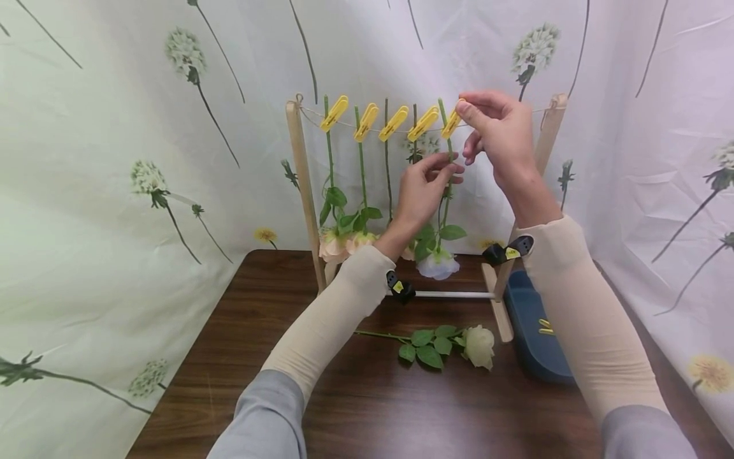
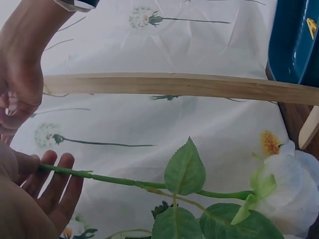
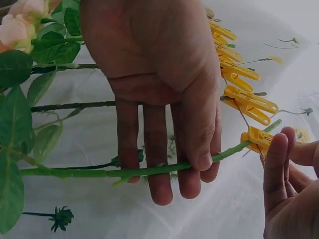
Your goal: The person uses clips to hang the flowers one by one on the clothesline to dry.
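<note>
In the head view my left hand point(image 1: 423, 191) pinches the green stem point(image 2: 114, 179) of an upside-down white flower point(image 1: 438, 264). The thumb lies across that stem in the right wrist view, the other fingers behind it. My right hand point(image 1: 504, 131) pinches the end of a yellow clothespin point(image 3: 259, 138) between thumb and fingers. This clothespin sits at the string, against the upper part of the stem. To its left, several more yellow clothespins point(image 1: 393, 123) hold other stems on the string, their peach flowers point(image 1: 334, 245) hanging head down.
The string spans two wooden posts point(image 1: 305, 191), joined low down by a pale rod point(image 1: 453, 294). A cream rose point(image 1: 478, 347) with leaves lies on the brown table point(image 1: 401, 414). At the right stands a blue tray point(image 1: 541, 354) with yellow clothespins point(image 1: 546, 327) inside.
</note>
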Motion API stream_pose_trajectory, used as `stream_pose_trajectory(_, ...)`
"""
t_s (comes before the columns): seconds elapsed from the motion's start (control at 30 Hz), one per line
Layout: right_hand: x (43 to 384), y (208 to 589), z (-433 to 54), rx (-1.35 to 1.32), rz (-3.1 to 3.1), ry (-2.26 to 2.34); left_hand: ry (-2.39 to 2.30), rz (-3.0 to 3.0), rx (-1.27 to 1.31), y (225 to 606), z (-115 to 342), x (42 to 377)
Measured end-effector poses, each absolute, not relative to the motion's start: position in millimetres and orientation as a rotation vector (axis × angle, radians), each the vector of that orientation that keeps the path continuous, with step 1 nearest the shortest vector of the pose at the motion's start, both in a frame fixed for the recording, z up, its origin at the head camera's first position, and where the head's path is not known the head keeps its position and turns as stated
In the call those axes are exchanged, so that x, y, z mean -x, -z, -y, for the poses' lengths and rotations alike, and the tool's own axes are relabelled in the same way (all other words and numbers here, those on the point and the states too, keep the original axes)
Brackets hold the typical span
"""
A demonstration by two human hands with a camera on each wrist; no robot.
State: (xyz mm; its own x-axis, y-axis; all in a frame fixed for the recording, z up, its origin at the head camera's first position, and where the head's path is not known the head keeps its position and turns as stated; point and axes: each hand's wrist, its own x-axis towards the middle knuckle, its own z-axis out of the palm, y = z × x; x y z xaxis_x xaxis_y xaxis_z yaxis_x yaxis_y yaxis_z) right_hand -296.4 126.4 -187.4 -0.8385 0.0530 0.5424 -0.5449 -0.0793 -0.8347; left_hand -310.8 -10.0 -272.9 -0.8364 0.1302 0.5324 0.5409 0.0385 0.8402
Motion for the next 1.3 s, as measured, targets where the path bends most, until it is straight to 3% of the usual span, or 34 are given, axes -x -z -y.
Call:
stream_pose_trajectory(0.8, 271.7, 207.4, -153.9, -0.465, 1.692, -1.859, 1.598, 2.133, 0.658, 271.5, 27.0, 286.1)
stream_pose_trajectory(1.3, 257.9, 245.3, -198.2, -0.555, 1.799, -1.834, 1.511, 2.328, 0.809, 313.1, 76.6, 268.2)
